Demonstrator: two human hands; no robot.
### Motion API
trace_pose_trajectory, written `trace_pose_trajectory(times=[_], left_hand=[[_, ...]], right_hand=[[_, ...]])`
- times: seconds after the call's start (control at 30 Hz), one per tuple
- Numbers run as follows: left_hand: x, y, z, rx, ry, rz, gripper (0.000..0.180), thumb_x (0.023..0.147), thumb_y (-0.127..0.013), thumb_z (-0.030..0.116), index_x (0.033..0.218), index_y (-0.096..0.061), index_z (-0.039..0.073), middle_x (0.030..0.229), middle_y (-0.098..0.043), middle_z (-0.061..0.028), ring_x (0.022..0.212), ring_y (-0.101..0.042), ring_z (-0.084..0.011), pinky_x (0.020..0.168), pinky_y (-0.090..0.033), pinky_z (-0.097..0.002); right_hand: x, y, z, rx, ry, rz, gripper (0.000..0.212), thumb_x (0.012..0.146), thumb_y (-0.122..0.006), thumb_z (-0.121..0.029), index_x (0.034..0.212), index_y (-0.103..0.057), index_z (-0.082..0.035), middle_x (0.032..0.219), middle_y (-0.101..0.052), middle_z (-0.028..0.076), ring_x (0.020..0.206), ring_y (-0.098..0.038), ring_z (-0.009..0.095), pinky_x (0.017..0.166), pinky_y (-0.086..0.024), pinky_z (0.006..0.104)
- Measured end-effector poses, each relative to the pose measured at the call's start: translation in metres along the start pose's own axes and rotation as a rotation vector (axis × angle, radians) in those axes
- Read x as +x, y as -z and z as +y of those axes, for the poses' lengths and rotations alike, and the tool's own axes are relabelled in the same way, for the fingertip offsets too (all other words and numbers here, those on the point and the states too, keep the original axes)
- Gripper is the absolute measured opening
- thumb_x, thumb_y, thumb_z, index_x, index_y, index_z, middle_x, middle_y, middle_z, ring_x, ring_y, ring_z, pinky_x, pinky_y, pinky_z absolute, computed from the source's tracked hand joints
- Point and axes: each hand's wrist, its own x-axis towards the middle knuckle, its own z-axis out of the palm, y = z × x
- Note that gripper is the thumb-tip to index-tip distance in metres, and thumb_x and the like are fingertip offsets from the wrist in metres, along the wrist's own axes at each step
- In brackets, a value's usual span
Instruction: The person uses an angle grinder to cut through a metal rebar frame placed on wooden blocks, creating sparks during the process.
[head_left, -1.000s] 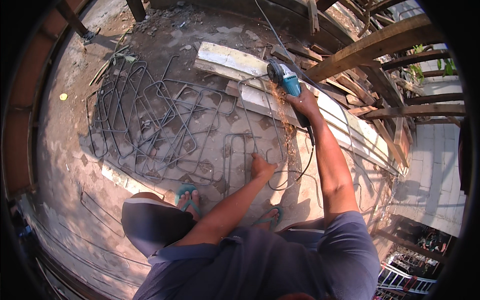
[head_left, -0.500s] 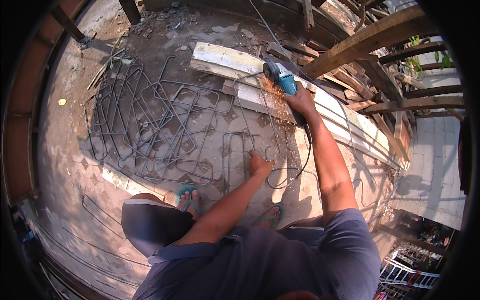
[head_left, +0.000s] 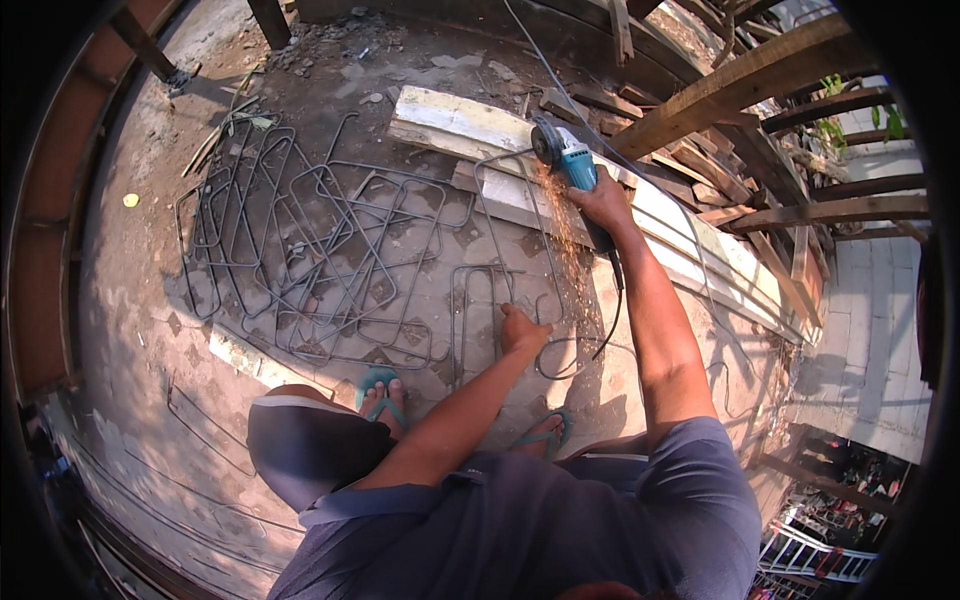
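My right hand is wrapped round the teal body of an angle grinder. Its disc meets the far corner of a bent steel rod frame, and orange sparks fall from there toward the ground. Below, my left hand is closed on the near end of that same rod frame. The frame leans across white-topped wooden beams. To the left lies a tangled heap of similar bent rods on the paving.
Stacked timber and a thick beam crowd the right. The grinder's black cable loops down near my foot. A pale strip and several long rods lie left of my legs. A ladder is at lower right.
The spray of sparks has grown longer and brighter, reaching farther toward the ground. The whole view has shifted slightly; both hands keep their holds.
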Motion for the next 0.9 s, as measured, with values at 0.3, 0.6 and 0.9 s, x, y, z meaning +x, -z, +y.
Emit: trace_pose_trajectory(times=[0.3,0.6,0.9], left_hand=[[-0.001,0.001,0.000,0.023,-0.012,0.007,0.100,0.071,-0.092,0.028,0.138,-0.029,-0.012,0.113,-0.069,-0.0318,0.105,-0.070,-0.0441,0.092,-0.057,-0.0467],[0.002,0.000,-0.003,0.026,-0.020,0.000,0.098,0.072,-0.093,0.028,0.136,-0.031,-0.012,0.117,-0.067,-0.0329,0.108,-0.069,-0.0445,0.094,-0.056,-0.0464],[0.003,-0.002,-0.003,0.013,-0.026,0.021,0.097,0.070,-0.094,0.027,0.134,-0.032,-0.012,0.117,-0.067,-0.0329,0.108,-0.068,-0.0453,0.095,-0.056,-0.0466]], right_hand=[[-0.005,-0.001,-0.003,0.005,-0.013,0.022,0.072,0.077,-0.077,-0.042,0.128,-0.053,0.002,0.112,-0.069,0.032,0.105,-0.069,0.044,0.092,-0.053,0.0484],[-0.009,0.000,-0.006,0.029,-0.033,0.001,0.073,0.076,-0.076,-0.042,0.129,-0.053,0.002,0.109,-0.070,0.031,0.102,-0.070,0.043,0.089,-0.053,0.0489],[-0.005,-0.004,-0.001,0.017,-0.039,0.009,0.078,0.075,-0.075,-0.043,0.133,-0.051,0.004,0.109,-0.070,0.032,0.102,-0.070,0.044,0.089,-0.054,0.0494]])
